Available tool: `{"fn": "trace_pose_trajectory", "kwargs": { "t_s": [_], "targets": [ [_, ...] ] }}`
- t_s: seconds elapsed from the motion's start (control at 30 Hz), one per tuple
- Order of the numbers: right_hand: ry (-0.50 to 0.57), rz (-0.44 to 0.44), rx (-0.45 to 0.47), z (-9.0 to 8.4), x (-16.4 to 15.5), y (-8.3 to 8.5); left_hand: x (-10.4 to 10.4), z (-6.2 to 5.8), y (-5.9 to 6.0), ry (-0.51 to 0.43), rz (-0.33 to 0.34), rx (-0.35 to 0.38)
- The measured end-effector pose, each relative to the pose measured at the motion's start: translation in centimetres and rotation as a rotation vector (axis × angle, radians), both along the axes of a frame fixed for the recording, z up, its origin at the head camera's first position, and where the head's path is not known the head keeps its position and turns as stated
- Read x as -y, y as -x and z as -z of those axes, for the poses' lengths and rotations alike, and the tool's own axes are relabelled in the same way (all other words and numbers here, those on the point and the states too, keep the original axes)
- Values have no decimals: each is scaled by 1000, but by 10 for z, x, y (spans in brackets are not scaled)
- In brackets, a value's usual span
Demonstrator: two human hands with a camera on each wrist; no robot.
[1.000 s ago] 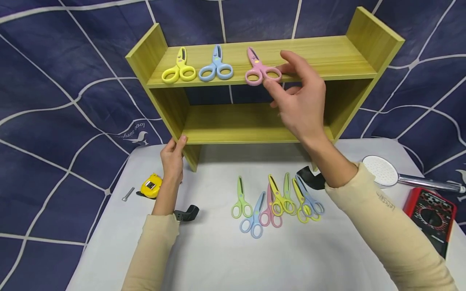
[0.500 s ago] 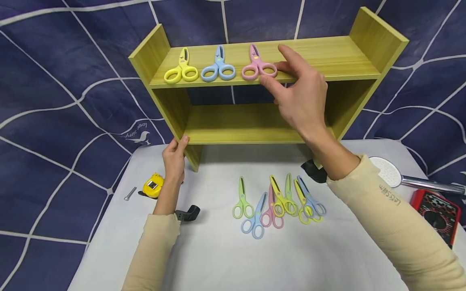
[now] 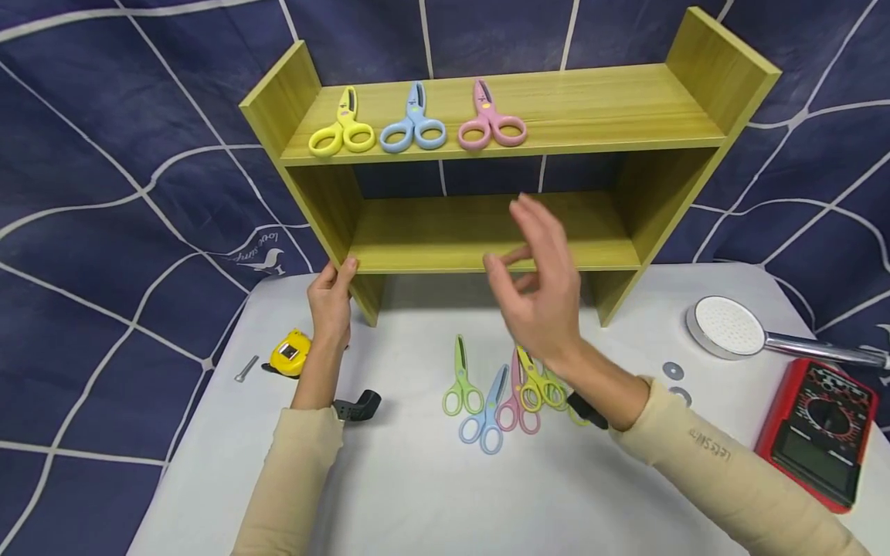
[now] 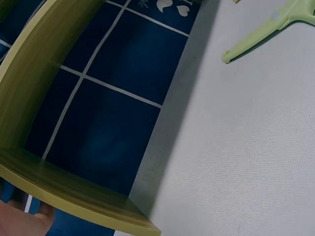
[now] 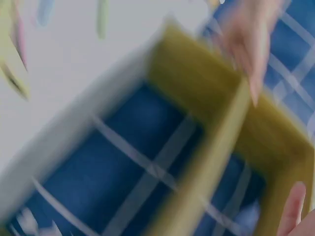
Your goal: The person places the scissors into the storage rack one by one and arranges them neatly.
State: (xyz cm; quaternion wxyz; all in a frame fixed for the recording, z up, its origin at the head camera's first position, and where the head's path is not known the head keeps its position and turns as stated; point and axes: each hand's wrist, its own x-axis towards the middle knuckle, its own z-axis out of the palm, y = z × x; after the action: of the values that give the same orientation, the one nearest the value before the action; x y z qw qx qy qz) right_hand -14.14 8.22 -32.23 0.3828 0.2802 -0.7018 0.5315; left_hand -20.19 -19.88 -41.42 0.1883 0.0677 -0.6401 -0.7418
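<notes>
Down from the top shelf (image 3: 598, 108) has come the right hand (image 3: 538, 305), leaving the pink scissors (image 3: 490, 118) it was pinching half a second earlier; they lie on that shelf, between eleven and twelve o'clock from the hand and at three o'clock of the blue scissors (image 3: 415, 120) and yellow scissors (image 3: 344, 123). Its thumb and fingers stand well apart, curved, holding nothing. At nine o'clock of it, the left hand (image 3: 330, 305) has not shifted: it grips the rack (image 3: 431, 235) at the side, thumb on the front edge.

Placing the third pair looks done, so the step seems to be going back for another. That would call for a reach toward eight o'clock, to the green scissors (image 3: 461, 378) on the table (image 3: 417, 502), which should lift most freely. In the heap (image 3: 531, 377) at seven o'clock pairs overlap; pulling one could drag its neighbours.
</notes>
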Motion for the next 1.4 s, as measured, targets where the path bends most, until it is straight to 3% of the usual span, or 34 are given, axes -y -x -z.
{"fn": "trace_pose_trajectory", "kwargs": {
  "t_s": [0.1, 0.27, 0.4, 0.5, 0.63, 1.03, 1.4],
  "targets": [
    [-79, -51, 149, 38, 8, -22, 0, 0, 1, -4, 3, -3],
    [-352, -114, 534, 91, 14, -50, 0, 0, 0, -2, -2, 1],
    [-513, -167, 769, 115, 16, -62, -1, -1, -1, 1, 7, 1],
    [-600, -189, 858, 126, 17, -68, -1, -1, -1, 3, 4, -9],
    [-689, -184, 877, 135, 16, -72, -1, -2, -1, -3, -1, -19],
    [-885, -144, 728, 145, 16, -64, 0, -2, -2, 15, -12, 5],
    [-966, -162, 747, 139, 18, -54, 0, -1, -1, 18, -17, 12]
  ]
}}
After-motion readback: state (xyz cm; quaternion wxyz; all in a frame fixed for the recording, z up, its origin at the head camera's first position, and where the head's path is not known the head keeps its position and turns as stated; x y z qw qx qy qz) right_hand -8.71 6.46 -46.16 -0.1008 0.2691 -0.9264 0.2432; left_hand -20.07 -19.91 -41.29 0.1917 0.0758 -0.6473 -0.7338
